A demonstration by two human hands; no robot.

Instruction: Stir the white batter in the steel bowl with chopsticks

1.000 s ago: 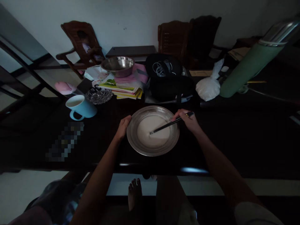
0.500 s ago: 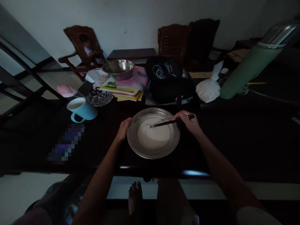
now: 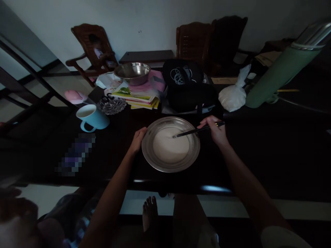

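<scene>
1. A round, shallow silver metal bowl [image 3: 170, 167], wide-rimmed and upright, its opening facing up.
2. Smooth, milky-white liquid [image 3: 170, 148] covering the bowl's bottom, well below its rim.
3. Slim black chopsticks [image 3: 190, 132], held close together, slanting across the bowl's right rim, pale tips in the liquid, upper ends beyond the bowl.

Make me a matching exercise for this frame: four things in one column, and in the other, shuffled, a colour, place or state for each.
Things
1. chopsticks
2. mug
3. flask
4. left hand

Descriptions
A. green, with a silver top
B. at the rim of the bowl
C. held in the right hand, tips in the white liquid
D. light blue, with a handle

Pairs: 1-C, 2-D, 3-A, 4-B
</scene>
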